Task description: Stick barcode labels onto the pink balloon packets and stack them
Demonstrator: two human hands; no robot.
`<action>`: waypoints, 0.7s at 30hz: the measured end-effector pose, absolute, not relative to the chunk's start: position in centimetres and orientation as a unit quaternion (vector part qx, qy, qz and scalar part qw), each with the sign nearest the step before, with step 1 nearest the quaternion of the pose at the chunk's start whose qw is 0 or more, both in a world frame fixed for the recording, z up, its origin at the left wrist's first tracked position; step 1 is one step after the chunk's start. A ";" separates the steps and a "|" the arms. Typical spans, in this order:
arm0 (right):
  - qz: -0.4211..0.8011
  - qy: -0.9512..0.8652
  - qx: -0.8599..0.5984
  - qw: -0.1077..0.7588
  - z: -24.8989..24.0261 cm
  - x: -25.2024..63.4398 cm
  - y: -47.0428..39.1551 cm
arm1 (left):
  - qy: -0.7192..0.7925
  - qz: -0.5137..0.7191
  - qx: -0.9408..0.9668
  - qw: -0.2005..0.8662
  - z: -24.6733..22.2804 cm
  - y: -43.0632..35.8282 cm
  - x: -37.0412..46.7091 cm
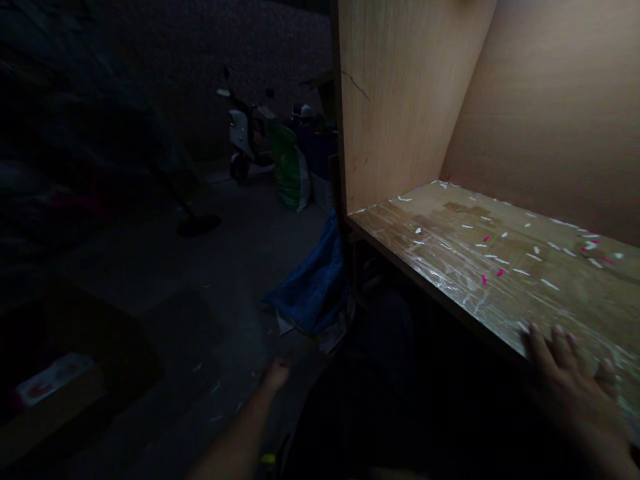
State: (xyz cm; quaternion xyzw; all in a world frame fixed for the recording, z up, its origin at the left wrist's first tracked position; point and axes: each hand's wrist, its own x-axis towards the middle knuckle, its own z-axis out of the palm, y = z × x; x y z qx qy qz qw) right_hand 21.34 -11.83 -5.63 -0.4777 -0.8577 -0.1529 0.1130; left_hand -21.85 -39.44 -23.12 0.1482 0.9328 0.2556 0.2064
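Observation:
My right hand rests over the front edge of a wooden work surface, its fingers spread and nothing visible in them. Clear tape covers that front part of the surface. Small white scraps and pink scraps lie scattered beyond the fingertips. Down on the left, in dim light, my left hand hangs over the floor beside my leg. Its fingers look curled in, and whatever they may hold is hidden.
Wooden panels rise at the surface's left and back. Below its left end hangs a blue cloth. A green-and-white sack and a scooter stand farther off. An open cardboard box sits lower left, near a round stand base.

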 end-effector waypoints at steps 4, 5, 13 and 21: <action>-0.156 -0.850 -0.494 0.094 -5.4 20.9 -11.9 | 0.927 0.261 0.123 0.239 -22.3 -38.8 -23.3; -0.153 -0.849 -0.498 0.087 -5.3 20.9 -11.9 | 0.926 0.268 0.117 0.239 -21.9 -38.8 -23.5; -0.156 -0.839 -0.517 0.068 -5.6 21.2 -11.0 | 0.913 0.381 0.071 0.130 -14.9 -38.8 -25.0; -0.099 -0.843 -0.514 0.125 -4.6 21.1 -11.6 | 0.898 0.434 0.051 0.048 -11.8 -38.5 -25.6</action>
